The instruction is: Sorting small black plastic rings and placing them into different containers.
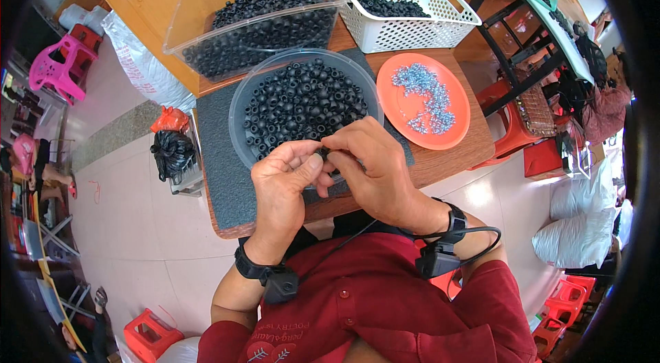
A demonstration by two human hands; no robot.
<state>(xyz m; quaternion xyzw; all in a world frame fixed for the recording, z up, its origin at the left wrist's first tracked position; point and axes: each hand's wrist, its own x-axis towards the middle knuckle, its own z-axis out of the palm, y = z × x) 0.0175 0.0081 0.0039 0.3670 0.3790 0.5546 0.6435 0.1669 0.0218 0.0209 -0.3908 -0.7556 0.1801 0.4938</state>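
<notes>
left hand [282, 188]: fingers curled, thumb and forefinger pinched on a small black ring [323, 153], over the near rim of the bowl
right hand [375, 170]: fingers bent in, tips meeting the left hand's at the same ring; whether it grips the ring itself, cannot tell
ring: between both hands' fingertips, mostly hidden, just above the bowl's near edge
bowl [237, 112]: clear, round, full of black rings, on a grey mat [223, 170] at the table's near edge
table [454, 157]: wood, small
plate [457, 133]: orange, right of the bowl, touching it or nearly; pile of small silvery bits on it
tub [189, 9]: clear, behind the bowl, more black rings
basket [412, 29]: white, perforated, back right corner, black parts inside
wrists: black strap with a small device on each
</notes>
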